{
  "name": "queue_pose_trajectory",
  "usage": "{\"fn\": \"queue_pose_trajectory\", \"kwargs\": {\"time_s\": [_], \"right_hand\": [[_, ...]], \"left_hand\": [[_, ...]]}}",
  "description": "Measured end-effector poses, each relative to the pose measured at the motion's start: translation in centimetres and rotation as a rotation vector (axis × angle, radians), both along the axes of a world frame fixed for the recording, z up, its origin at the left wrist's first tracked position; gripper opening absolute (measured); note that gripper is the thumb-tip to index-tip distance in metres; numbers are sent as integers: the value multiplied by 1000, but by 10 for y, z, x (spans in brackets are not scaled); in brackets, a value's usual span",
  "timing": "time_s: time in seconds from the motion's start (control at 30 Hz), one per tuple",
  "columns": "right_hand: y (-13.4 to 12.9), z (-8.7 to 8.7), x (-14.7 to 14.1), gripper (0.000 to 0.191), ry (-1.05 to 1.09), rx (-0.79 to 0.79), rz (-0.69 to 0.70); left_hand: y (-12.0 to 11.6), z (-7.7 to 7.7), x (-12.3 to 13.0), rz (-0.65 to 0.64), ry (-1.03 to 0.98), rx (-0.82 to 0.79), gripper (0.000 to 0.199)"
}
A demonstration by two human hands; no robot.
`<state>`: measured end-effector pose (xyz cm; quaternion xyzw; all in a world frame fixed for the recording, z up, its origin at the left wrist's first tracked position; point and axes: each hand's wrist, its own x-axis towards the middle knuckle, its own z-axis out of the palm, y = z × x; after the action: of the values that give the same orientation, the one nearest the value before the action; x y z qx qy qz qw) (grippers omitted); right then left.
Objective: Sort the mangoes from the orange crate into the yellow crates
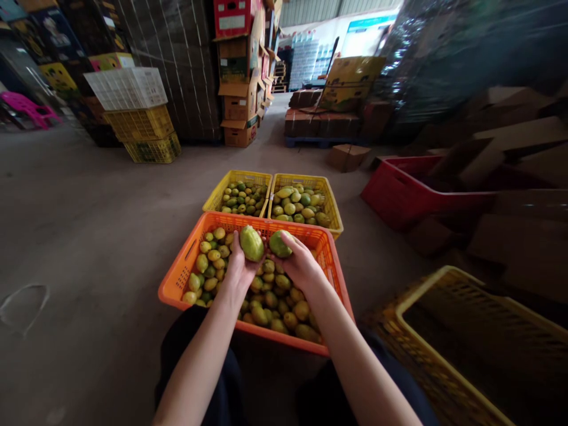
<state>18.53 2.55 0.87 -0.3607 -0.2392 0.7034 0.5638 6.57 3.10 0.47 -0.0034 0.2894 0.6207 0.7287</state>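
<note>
My left hand (pixel 242 263) is closed round a yellow-green lemon (pixel 251 244), held above the orange crate (pixel 180 266). Just to the right, my right hand (pixel 299 260) grips a greener lemon (pixel 280 244), its thumb lying over the top. The two fruits are close together but apart, over the far half of the crate. Below them lie many loose lemons (pixel 268 302), yellow to green, filling the crate's bottom. My forearms cover part of this crate's near side.
Two yellow crates of similar fruit, one left (pixel 215 190) and one right (pixel 335 207), stand behind the orange one. A yellow crate (pixel 426 284) is at the near right, and a red bin (pixel 390 192) with cardboard lies beyond. Stacked cartons (pixel 239 106) rise at the back.
</note>
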Motion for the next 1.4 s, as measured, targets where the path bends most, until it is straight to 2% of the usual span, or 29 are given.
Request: {"fn": "queue_pose_trajectory", "kwargs": {"time_s": [0.1,0.2,0.3,0.43,0.63,0.83,0.93,1.17,1.4], "right_hand": [[-5,-1,-2,41,-281,161,-88],[-9,-3,-4,48,-554,338,-188],[-12,-4,-6,48,-652,534,-206],[-16,-1,-6,48,-693,706,-118],[-22,6,-4,46,-637,748,-87],[-24,9,2,43,-665,871,-52],[-26,12,4,42,-678,880,-48],[-27,16,3,38,-672,864,-66],[-28,17,3,37,-744,907,-83]], "left_hand": [[1,-1,1,25,13,58,32],[-1,4,2,48,29,88,24],[-5,11,4,85,73,76,14],[-8,11,4,93,133,65,16],[-9,4,-1,122,270,241,20],[-12,3,-4,152,491,369,25],[-12,3,-5,179,572,431,23],[-15,6,-4,187,611,442,23],[-15,5,-5,259,707,458,21]]}}
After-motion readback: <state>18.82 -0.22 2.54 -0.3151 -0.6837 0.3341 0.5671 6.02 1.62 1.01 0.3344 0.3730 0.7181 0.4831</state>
